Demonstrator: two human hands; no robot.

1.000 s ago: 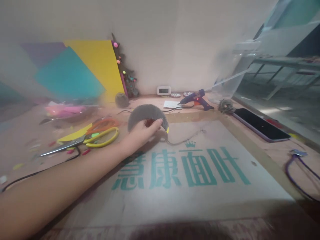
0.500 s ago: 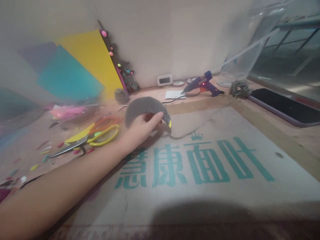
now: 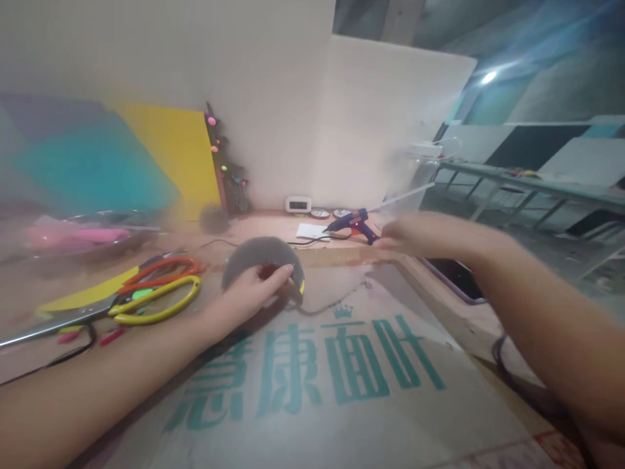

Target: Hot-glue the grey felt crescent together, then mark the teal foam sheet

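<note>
My left hand (image 3: 256, 286) grips a curved ring wrapped in grey yarn (image 3: 261, 251), thumb on its right end, where a bit of yellow shows. From that end a loose grey yarn strand (image 3: 327, 305) trails to the right across the board. My right hand (image 3: 415, 234) is stretched out at the back right, right beside the blue glue gun (image 3: 360, 225), whose red light is on. It is smeared by motion and its fingers are mostly hidden, so what it touches does not show. The glue gun rests near a white card (image 3: 312, 231).
Scissors with orange and yellow handles (image 3: 156, 299) lie at left among small coloured bits. A phone (image 3: 456, 280) lies under my right forearm. Behind stand a small white digital clock (image 3: 297, 205), a grey yarn ball (image 3: 215, 218) and coloured sheets (image 3: 97, 163). Green characters mark the board (image 3: 371, 423).
My right hand has come into view and reached to the back right, covering the spot where a grey yarn bundle lay. The view has tilted up. My left hand still holds the ring.
</note>
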